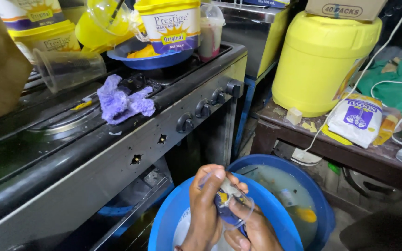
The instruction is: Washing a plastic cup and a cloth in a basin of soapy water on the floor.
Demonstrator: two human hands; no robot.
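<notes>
The left hand [205, 204] closes around a clear plastic cup [232, 204] above the light blue basin [275, 209], and the right hand [252, 227] grips its lower side with a dark blue scrubbing pad [226, 211] pushed inside. The cup looks light, thin and probably wet and slippery, so it seems safest to hold the body, not the soft rim. Left of the basin the black stove [117, 148] front stands near, right of it a darker basin [303, 195] of water touches it, so open room is mostly above.
</notes>
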